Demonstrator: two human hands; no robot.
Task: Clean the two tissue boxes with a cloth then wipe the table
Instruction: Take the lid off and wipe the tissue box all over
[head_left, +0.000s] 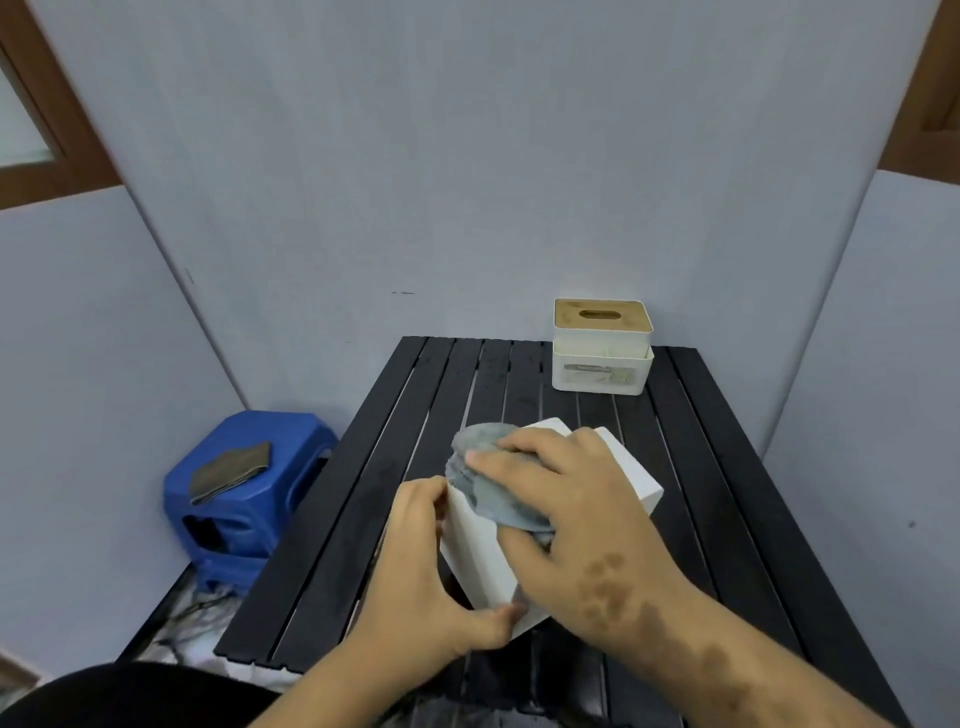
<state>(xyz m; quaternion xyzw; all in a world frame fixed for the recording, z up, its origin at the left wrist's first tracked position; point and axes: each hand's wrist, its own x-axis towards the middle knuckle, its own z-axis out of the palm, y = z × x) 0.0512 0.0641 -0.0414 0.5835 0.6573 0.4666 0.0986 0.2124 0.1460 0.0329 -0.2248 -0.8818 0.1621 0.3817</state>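
Tilting the white tissue box on the table, left hand pinching its edge, right hand pressing the cloth flat (hard swipe could slip it toward the second box behind).

Home corner: slatted table, plastic stool, bare walls.
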